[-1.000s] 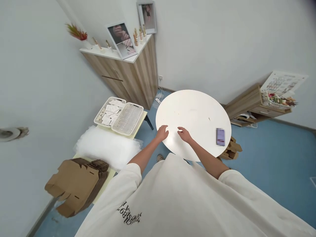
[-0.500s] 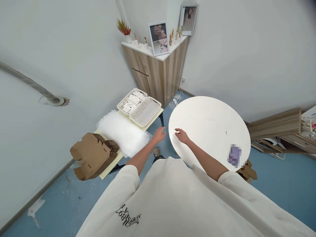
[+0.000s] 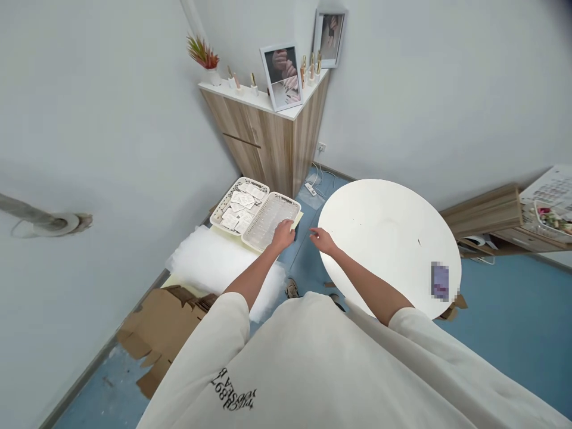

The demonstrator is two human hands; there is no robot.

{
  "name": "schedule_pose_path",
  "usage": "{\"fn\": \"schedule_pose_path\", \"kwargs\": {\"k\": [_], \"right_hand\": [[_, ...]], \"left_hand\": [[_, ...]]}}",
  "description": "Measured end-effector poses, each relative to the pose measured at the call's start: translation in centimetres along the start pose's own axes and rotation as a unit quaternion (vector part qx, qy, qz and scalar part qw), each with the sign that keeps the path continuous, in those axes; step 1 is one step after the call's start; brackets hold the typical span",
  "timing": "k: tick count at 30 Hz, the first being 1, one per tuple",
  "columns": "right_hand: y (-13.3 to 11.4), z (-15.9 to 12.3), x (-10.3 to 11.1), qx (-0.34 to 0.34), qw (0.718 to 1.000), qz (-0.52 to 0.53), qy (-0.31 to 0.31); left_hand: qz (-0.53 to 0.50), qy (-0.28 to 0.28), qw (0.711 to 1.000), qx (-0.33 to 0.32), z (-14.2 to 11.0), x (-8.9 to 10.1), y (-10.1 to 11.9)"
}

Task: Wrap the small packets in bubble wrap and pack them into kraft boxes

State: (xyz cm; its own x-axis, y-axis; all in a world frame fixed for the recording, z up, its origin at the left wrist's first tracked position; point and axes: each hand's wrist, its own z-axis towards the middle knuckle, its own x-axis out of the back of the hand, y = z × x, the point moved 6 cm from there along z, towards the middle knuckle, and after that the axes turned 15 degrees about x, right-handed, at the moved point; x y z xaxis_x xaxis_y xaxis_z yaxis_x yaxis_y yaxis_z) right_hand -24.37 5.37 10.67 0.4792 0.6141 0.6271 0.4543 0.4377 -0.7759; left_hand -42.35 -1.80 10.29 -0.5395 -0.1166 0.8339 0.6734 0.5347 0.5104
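My left hand point(image 3: 283, 234) appears over the front right edge of a white plastic basket point(image 3: 258, 243), its fingers loosely bent and apart with nothing in them. Whether it touches the rim I cannot tell. That basket holds a layer of clear items too small to name. Beside it on the left, a second white basket point(image 3: 215, 218) contains several small white packets point(image 3: 242, 201). My right hand point(image 3: 322, 240) hovers at the left edge of the round white table point(image 3: 379, 220), fingers slightly curled and apart, holding nothing.
A stack of white padding sheets point(image 3: 214, 262) and flat brown cardboard boxes point(image 3: 156, 328) lie left of me. A wooden cabinet point(image 3: 272, 143) with picture frames fills the corner. A blurred purple item point(image 3: 440, 281) rests on the round table; a power strip point(image 3: 310, 189) lies on the floor.
My view has shifted as I stepped nearer the baskets. My left hand has come from the gap between the tables to the right-hand basket. My right hand stays near the round table's edge.
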Motion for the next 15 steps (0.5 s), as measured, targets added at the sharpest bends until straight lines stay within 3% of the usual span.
{"fn": "schedule_pose_path", "kwargs": {"k": [4,8,15], "right_hand": [[-1.3,4.7,-1.3,0.013,0.998,-0.055,-0.009],[-2.2,8.5,-1.9,0.008,0.987,-0.16,-0.032],[-3.1,12.0,-1.9,-0.017,0.956,-0.292,-0.033]], "left_hand": [[0.073,-0.001,0.997,-0.036,4.2,0.9,0.0],[0.116,-0.021,0.99,-0.075,6.8,0.3,0.1],[0.158,-0.034,0.983,-0.087,6.9,-0.4,-1.0]]}}
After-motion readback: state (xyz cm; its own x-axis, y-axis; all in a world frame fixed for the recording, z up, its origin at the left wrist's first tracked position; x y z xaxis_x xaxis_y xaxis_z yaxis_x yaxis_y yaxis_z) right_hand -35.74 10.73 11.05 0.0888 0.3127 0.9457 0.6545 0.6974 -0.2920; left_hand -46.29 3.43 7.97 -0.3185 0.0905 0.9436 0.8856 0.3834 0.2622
